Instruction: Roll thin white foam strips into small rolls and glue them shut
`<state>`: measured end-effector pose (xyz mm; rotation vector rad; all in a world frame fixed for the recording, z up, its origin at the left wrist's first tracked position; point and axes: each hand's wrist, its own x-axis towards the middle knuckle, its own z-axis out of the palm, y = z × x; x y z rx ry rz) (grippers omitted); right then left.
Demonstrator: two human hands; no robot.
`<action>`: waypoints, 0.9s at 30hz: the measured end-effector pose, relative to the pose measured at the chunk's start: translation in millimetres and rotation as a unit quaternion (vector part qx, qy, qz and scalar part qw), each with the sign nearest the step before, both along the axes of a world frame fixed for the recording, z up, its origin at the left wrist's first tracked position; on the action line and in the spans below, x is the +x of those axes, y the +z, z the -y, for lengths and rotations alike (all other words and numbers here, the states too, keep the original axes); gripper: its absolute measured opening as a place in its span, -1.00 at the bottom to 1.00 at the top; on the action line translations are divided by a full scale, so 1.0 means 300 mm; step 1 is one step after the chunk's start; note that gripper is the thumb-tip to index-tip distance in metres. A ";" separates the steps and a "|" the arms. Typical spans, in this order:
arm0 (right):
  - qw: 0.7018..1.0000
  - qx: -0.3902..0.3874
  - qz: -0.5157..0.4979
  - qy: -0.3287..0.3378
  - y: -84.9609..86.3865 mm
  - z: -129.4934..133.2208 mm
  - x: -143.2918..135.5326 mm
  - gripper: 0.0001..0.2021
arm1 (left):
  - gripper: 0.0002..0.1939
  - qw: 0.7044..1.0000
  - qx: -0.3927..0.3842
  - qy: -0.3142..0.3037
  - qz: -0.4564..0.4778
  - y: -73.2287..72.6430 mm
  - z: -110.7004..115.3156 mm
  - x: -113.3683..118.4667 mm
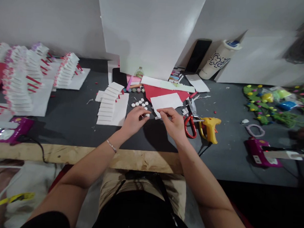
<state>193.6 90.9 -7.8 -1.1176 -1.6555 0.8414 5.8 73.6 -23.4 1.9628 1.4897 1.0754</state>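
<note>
Between the thumb and fingers of my left hand (135, 120) is a small white disc (147, 115). My right hand (173, 123) is closed in a pinch at the lower left edge of a white paper piece (168, 100); whatever its fingertips hold is too small to make out. Several white discs (140, 103) lie on the dark table just beyond my left hand. To the left stands a small stepped white model (109, 106) with red sticks on a white base.
Red-handled scissors (191, 124) and a yellow glue gun (210, 129) lie right of my right hand. Finished-looking stepped models (18, 86) stand at the left. A bottle (218, 61) and a phone (199, 55) lean at the back. Purple power blocks (260, 152) sit at both sides.
</note>
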 end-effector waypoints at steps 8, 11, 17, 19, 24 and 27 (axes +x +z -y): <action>0.999 0.024 0.043 0.015 -0.016 -0.006 0.003 -0.80 | -0.85 0.993 0.006 -0.003 -0.119 -0.022 -0.015 -0.034; 0.998 0.040 0.044 0.010 -0.015 -0.008 0.010 -0.81 | -0.85 0.989 0.016 0.000 -0.145 -0.025 -0.019 -0.040; 0.996 0.066 0.064 0.005 -0.012 -0.012 0.016 -0.81 | -0.77 0.957 0.013 -0.016 -0.288 -0.009 -0.010 -0.028; 0.995 0.073 0.074 0.004 -0.012 -0.013 0.016 -0.81 | -0.75 0.944 0.025 -0.020 -0.329 0.000 -0.003 -0.023; 0.993 0.082 0.090 -0.005 -0.010 -0.013 0.015 -0.81 | -0.77 0.933 0.049 -0.020 -0.355 0.012 0.005 -0.026; 0.993 0.081 0.090 -0.004 -0.006 -0.011 0.014 -0.82 | -0.77 0.935 0.049 -0.015 -0.352 0.012 0.002 -0.029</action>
